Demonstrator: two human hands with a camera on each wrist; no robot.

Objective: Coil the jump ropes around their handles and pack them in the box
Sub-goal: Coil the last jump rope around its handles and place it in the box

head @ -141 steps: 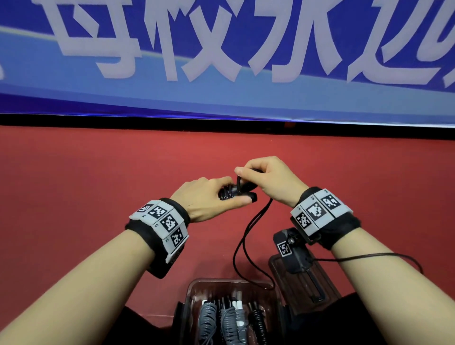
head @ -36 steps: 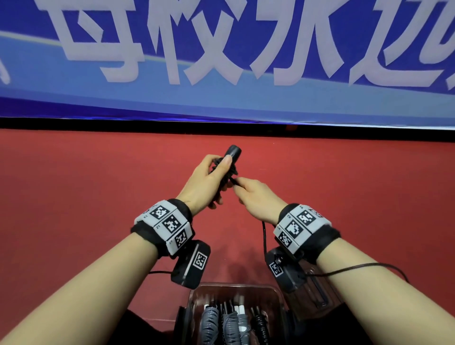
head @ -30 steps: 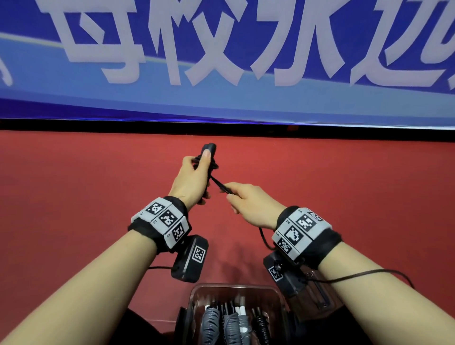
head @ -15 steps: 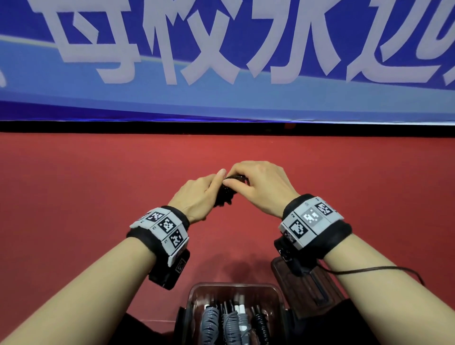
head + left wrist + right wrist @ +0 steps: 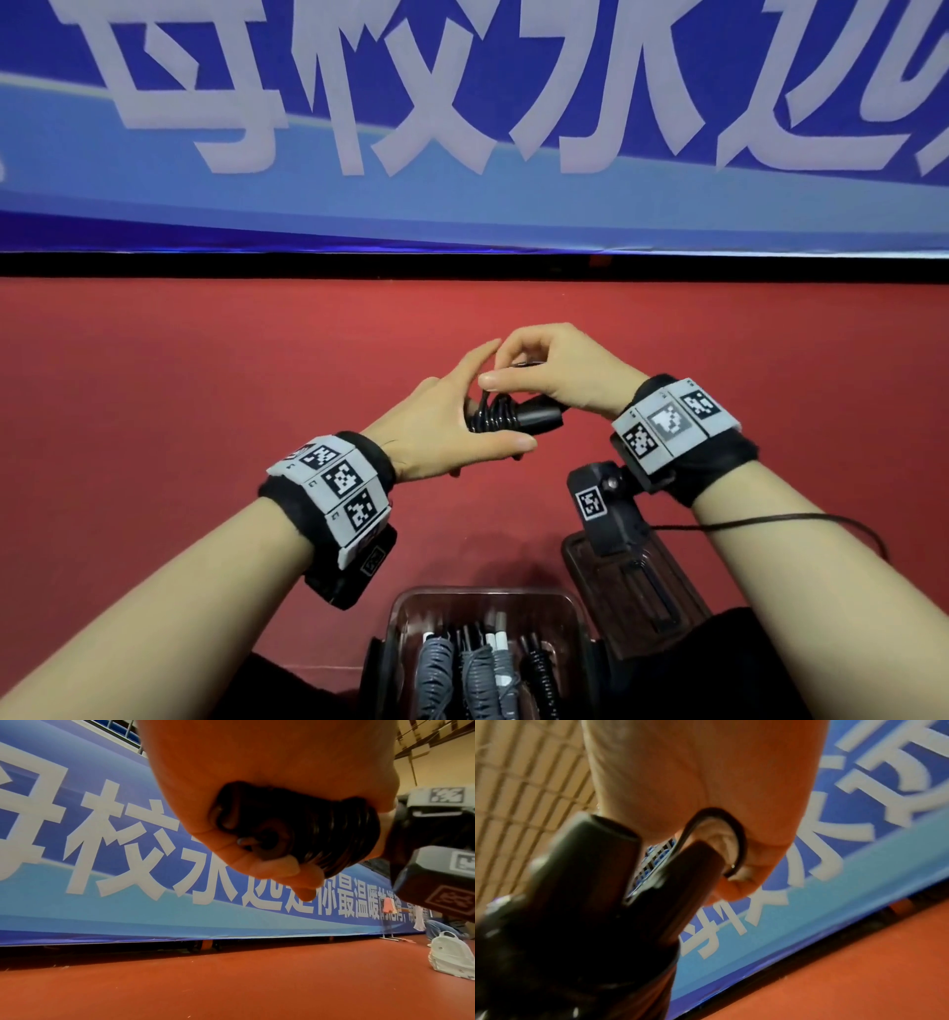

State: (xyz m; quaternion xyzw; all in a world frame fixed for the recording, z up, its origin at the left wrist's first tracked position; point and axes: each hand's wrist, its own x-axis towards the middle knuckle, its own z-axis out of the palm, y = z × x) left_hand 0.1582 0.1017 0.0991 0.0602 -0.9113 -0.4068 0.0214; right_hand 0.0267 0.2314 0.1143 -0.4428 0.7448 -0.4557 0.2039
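Note:
A black jump rope [image 5: 506,417], its cord wound round the two handles, lies level between my hands above the red floor. My left hand [image 5: 441,419] holds the wound end, thumb underneath; in the left wrist view the coiled bundle [image 5: 303,833] sits in the curled fingers of that left hand [image 5: 257,770]. My right hand [image 5: 554,365] is just above, pinching the last bit of cord. The right wrist view shows a cord loop [image 5: 734,833] hooked round a finger of the right hand [image 5: 693,780], with the two handle ends [image 5: 608,866] close by.
A clear box [image 5: 405,611] near my lap holds several coiled grey and black ropes. Its lid [image 5: 647,591] lies to the right on the floor. A blue banner [image 5: 462,195] runs along the far edge. A white backpack [image 5: 452,955] stands far off to the right.
A second ago my left hand held the handles upright while the right pulled the cord taut. Both hands have since come down together, the bundle now lies level, and no loose cord hangs.

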